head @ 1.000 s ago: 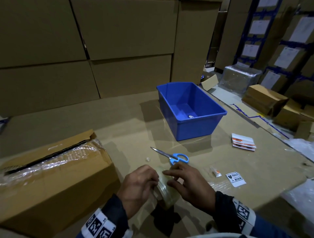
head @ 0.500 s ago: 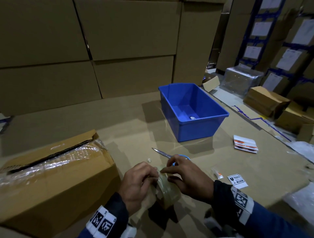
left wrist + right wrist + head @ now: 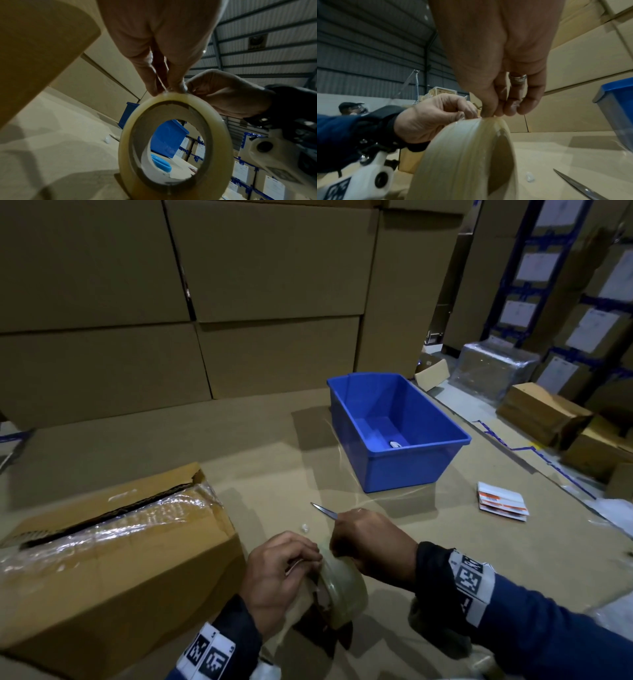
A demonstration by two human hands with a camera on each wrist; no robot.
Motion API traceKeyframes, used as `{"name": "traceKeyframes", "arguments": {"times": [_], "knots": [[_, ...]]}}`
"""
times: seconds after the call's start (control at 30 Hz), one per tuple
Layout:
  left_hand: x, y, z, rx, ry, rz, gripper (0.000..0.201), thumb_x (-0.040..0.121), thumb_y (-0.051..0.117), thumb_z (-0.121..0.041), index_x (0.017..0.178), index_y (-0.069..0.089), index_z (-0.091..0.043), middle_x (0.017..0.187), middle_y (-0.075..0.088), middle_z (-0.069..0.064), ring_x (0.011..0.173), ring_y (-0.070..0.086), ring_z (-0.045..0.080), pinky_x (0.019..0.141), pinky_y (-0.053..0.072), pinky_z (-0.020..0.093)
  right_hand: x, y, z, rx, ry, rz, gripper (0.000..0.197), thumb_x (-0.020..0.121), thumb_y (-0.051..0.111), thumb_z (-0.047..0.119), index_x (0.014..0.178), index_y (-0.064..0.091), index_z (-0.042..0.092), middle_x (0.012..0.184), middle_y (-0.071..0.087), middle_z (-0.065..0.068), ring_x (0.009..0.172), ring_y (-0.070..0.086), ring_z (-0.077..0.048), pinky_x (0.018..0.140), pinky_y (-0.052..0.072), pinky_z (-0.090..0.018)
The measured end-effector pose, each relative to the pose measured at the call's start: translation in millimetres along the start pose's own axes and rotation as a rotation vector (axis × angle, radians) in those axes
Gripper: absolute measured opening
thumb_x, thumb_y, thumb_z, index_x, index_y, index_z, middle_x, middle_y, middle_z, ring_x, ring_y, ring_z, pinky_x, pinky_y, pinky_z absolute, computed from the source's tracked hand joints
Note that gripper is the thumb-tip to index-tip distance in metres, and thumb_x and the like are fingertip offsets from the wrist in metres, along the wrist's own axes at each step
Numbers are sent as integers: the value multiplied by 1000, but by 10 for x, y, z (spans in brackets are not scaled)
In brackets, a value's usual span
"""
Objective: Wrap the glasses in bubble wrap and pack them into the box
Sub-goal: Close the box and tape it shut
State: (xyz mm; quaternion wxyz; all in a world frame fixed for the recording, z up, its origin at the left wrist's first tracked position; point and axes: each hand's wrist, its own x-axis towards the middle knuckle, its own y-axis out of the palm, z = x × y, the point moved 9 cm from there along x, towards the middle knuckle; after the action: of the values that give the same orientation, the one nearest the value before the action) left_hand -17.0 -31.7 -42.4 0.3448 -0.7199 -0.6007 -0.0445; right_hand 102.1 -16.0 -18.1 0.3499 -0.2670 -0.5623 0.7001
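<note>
A roll of clear packing tape [image 3: 342,594] stands on edge on the cardboard-covered table, close to me. My left hand [image 3: 281,570] pinches at the roll's top rim with thumb and fingertips [image 3: 178,83]. My right hand [image 3: 370,542] curls over the top from the other side, its fingertips [image 3: 510,108] picking at the tape surface [image 3: 462,155]. The brown cardboard box [image 3: 102,559] lies at the left with bubble wrap [image 3: 130,518] showing in its top. No glasses are in view.
A blue plastic bin [image 3: 424,474] stands ahead, with a small white object [image 3: 394,444] inside. Scissors [image 3: 323,510] lie just beyond my right hand, handle hidden. A stack of labels [image 3: 501,501] lies at the right. Stacked cartons form a wall behind.
Both hands stayed on the tape roll and shifted slightly forward. My right hand now covers the scissors' blue handle.
</note>
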Motion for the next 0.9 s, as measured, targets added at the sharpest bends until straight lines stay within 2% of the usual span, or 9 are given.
{"name": "traceKeyframes", "arguments": {"times": [0.17, 0.27, 0.37, 0.47, 0.57, 0.63, 0.7, 0.77, 0.9], "knots": [[-3, -3, 26, 24, -10, 14, 15, 76, 74, -6, 79, 76, -21, 89, 70, -11, 88, 66, 1, 77, 52, 13, 13, 37, 159, -151, -107, -35, 15, 69, 67, -1, 73, 60, 12, 76, 57, -4, 62, 56, -22, 55, 40, -25], [-25, -5, 58, 37, -40, 36, 26, 77, 76, -6, 84, 73, -31, 94, 71, -15, 93, 65, -1, 82, 51, 13, -14, 71, 192, -173, -176, -68, 13, 78, 38, 7, 82, 51, 9, 77, 55, -9, 57, 54, -26, 44, 46, -29], [-53, -12, 57, 18, -57, 39, 29, 78, 77, -6, 85, 72, -34, 96, 71, -16, 95, 66, -1, 83, 52, 13, -7, 87, 208, -231, -172, -21, 13, 77, 44, 6, 89, 47, 7, 78, 55, -9, 58, 54, -24, 47, 39, -26], [-51, -7, 24, 39, -26, 36, 22, 79, 74, -9, 84, 74, -30, 94, 71, -16, 94, 66, -2, 82, 53, 14, 1, 103, 205, -155, -142, 29, 17, 86, 45, 0, 102, 52, 0, 100, 51, -15, 81, 49, -28, 65, 26, -28], [-52, 16, -33, 87, 35, 27, 17, 80, 70, -5, 80, 70, -21, 90, 67, -14, 92, 64, -1, 78, 55, 21, -35, 92, 51, 165, 19, -57, 8, 89, 51, 2, 95, 57, 0, 99, 51, -13, 80, 38, -17, 70, 25, -21], [-72, 31, -73, 121, 68, 24, 18, 80, 67, 0, 80, 66, -18, 88, 63, -12, 88, 62, 3, 74, 54, 25, -158, 170, -204, 406, 275, -171, 3, 93, 55, 14, 92, 54, 12, 93, 53, -2, 78, 45, -13, 71, 32, -21], [-83, 30, -106, 148, 77, 21, 18, 80, 64, 0, 81, 62, -18, 87, 60, -11, 84, 61, 8, 68, 53, 29, -313, 454, -317, 578, 471, -130, 14, 97, 52, 28, 87, 53, 19, 81, 55, 6, 72, 48, -7, 65, 37, -18], [-64, 23, -99, 177, 76, 8, 17, 81, 62, -2, 81, 59, -19, 85, 57, -11, 80, 60, 9, 63, 52, 31, -417, 649, -250, 686, 509, -133, 32, 100, 45, 37, 74, 51, 19, 67, 51, 10, 65, 46, -3, 65, 38, -22], [-64, 25, -31, 216, 63, -16, 13, 84, 58, -8, 80, 58, -20, 83, 54, -14, 75, 57, 4, 58, 48, 25, -444, 674, -275, 763, 532, -429, 47, 101, 42, 34, 56, 34, 21, 50, 42, 10, 52, 37, -4, 56, 30, -24]]}}
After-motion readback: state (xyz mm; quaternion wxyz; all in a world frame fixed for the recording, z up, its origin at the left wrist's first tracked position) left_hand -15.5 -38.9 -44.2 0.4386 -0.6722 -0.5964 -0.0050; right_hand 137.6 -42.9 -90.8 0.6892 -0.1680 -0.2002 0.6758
